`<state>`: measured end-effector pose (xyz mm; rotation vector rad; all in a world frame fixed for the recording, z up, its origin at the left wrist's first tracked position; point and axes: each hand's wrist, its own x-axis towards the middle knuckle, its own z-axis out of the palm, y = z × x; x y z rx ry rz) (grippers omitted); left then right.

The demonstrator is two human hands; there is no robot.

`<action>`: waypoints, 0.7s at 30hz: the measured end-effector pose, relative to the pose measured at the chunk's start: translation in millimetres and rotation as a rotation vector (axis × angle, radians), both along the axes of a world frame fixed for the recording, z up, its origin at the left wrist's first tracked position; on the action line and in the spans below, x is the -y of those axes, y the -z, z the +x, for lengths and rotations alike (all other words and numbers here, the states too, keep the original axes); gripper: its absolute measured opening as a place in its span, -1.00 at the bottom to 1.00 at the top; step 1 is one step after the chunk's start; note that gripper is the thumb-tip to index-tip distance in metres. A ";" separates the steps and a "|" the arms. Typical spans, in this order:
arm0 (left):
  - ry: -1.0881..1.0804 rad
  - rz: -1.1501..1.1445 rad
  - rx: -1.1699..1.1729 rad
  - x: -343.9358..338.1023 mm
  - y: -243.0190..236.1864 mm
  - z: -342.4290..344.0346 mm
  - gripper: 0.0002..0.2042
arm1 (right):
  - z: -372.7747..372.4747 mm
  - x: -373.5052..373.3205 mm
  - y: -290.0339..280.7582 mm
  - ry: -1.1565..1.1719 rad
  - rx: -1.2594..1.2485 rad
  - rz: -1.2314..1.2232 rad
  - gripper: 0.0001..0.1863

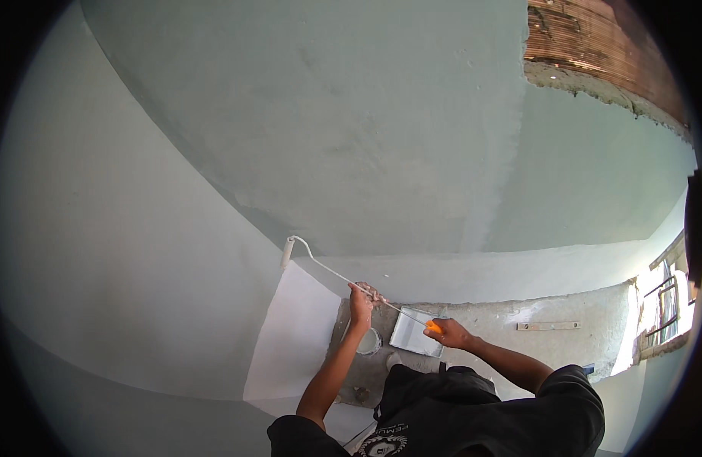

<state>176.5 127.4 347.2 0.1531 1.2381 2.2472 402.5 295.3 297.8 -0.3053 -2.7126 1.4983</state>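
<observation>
My left hand (361, 299) grips the thin metal rod of a paint roller (320, 266) partway along its length. My right hand (447, 333) is closed around the roller's orange handle (433, 327). The white roller head (288, 251) rests against the wall at the corner where a bright white patch (298, 335) meets the pale grey-green surface. Below my hands, a white rectangular paint tray (413, 335) and a small round bucket (370, 343) sit on the rough concrete floor (518, 350).
A long narrow strip (547, 326) lies on the concrete to the right. A barred window opening (665, 305) lets in light at the far right. An unplastered patch of brown slats (595, 38) shows at the top right. Painted walls fill the rest.
</observation>
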 end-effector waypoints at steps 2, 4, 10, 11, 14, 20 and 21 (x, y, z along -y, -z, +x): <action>0.071 0.012 -0.048 -19.6 -26.3 23.6 -0.48 | 28.3 -3.4 -15.0 0.044 -0.008 -0.079 -0.43; 0.163 0.008 -0.247 -46.1 -55.3 43.0 -0.49 | 46.4 1.6 -22.4 0.093 -0.005 -0.173 -0.45; 0.044 -0.037 -0.436 -125.0 -174.9 54.9 -0.55 | 0.2 18.8 -72.2 0.413 -0.333 -0.125 -0.68; -0.031 -0.012 -0.538 -139.1 -199.5 43.4 -0.53 | -25.1 19.2 -89.1 0.460 -0.397 -0.125 -0.70; -0.178 0.053 -0.784 -169.0 -258.9 -6.7 -0.52 | -105.0 19.6 -134.7 0.475 -0.531 -0.220 -0.69; -0.300 -0.163 -0.938 -180.2 -159.9 -59.2 -0.57 | -155.0 45.5 -59.2 0.627 -0.489 -0.217 -0.64; -0.314 -0.266 -0.945 -173.8 -117.1 -47.3 -0.59 | -141.8 55.6 -27.7 0.637 -0.411 -0.241 -0.64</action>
